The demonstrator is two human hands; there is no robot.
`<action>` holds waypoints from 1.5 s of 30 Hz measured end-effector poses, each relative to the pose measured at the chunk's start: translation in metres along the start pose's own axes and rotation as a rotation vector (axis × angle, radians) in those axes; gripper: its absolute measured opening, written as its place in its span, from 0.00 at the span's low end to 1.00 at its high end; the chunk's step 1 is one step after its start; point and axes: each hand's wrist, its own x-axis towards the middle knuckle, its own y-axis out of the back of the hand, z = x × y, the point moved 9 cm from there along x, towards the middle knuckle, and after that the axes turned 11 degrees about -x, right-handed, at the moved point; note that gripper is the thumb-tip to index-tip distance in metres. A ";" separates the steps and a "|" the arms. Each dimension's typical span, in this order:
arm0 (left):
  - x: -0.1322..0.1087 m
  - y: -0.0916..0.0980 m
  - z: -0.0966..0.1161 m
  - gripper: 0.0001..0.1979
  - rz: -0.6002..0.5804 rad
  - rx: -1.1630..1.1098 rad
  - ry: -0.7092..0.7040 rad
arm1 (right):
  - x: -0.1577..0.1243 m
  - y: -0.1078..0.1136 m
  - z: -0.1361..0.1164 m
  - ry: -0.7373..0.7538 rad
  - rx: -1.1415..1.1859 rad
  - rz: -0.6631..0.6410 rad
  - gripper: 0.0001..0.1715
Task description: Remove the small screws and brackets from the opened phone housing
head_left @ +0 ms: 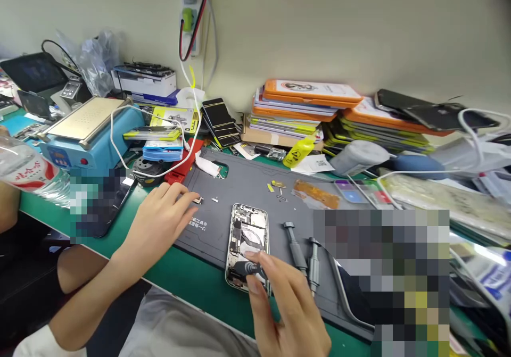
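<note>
An opened phone lies on the grey mat, its inner parts and white frame showing. Above its lower end, my right hand pinches a dark-tipped tool between thumb and fingers; most of the tool is hidden. My left hand is at the mat's left side, fingers bent and thumb close to the index finger, beside a small metal part. Whether the fingertips hold anything is too small to tell. Two grey screwdrivers lie right of the phone.
Small pieces and an orange strip lie on the mat. A dark phone, a bottle and a blue machine stand left. Stacked boxes line the back. Blurred blocks cover the right. Another person's arm shows far left.
</note>
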 end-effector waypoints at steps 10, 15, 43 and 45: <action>0.023 -0.025 -0.004 0.07 -0.163 0.074 -0.118 | 0.002 -0.009 -0.008 0.083 0.046 -0.046 0.48; 0.037 -0.036 0.008 0.05 -0.193 0.107 -0.175 | 0.006 -0.008 -0.009 0.067 0.032 -0.010 0.46; -0.021 -0.029 0.038 0.12 0.174 -0.412 -0.047 | 0.013 0.045 0.041 -0.390 -0.142 0.235 0.35; -0.022 -0.029 0.043 0.11 0.180 -0.388 -0.091 | 0.012 0.059 0.064 -0.503 -0.347 0.120 0.32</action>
